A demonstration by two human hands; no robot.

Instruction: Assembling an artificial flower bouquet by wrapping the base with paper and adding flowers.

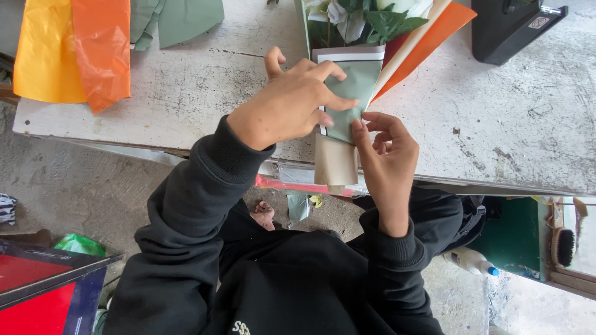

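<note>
Now | left hand, right hand | pinching bouquet wrap | table

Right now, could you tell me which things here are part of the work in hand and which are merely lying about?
In hand:
- left hand pressing the sage-green wrapping paper
- right hand pinching its lower edge
- bouquet, orange wrapping sheet, brown paper base

Lying about:
- yellow and orange plastic sheets
- loose green paper
- black case
- brush
- bottle
</note>
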